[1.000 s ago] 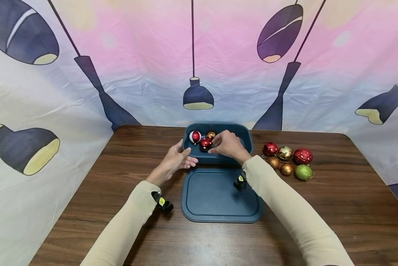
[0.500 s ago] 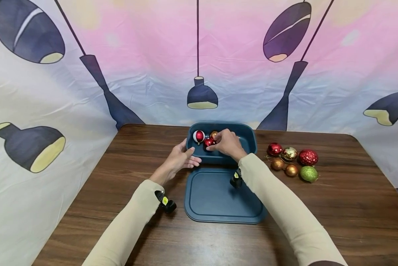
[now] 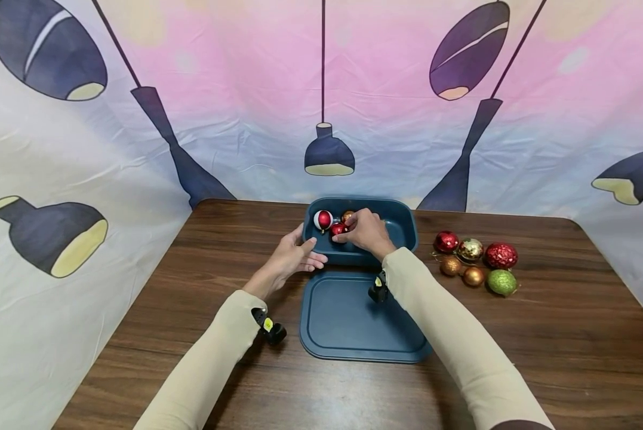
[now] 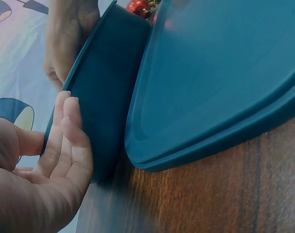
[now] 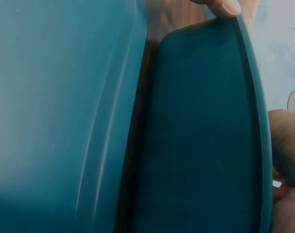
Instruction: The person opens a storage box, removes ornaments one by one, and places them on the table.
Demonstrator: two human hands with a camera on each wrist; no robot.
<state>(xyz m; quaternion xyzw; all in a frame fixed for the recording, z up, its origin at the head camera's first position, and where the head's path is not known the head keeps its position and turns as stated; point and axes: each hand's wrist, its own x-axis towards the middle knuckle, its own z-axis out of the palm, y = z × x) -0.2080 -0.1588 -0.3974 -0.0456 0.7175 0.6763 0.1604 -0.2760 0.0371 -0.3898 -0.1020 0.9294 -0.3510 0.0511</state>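
A deep blue-green plastic box (image 3: 353,257) stands at the table's far edge. My left hand (image 3: 294,255) grips its left front corner, thumb over the rim and fingers along the outer wall, as the left wrist view confirms. Reaching over the front wall, my right hand (image 3: 369,233) pinches a shiny red bauble (image 3: 338,229) inside the box; the fingers partly cover it. Beside it lie a red-and-white bauble (image 3: 323,220) and a gold bauble (image 3: 347,216), half hidden by the hand. In the right wrist view, the box wall (image 5: 205,126) hides most of the right hand.
The matching flat lid (image 3: 365,316) lies on the wooden table (image 3: 235,382) in front of the box. To the right sits a group of loose baubles, among them a red one (image 3: 501,255), a green one (image 3: 501,282) and a copper one (image 3: 473,276). A printed cloth hangs behind.
The head view has shifted slightly, so everything sits a little further right. Within the box, my right hand has moved slightly left, closer over the red bauble. My left hand keeps its hold.
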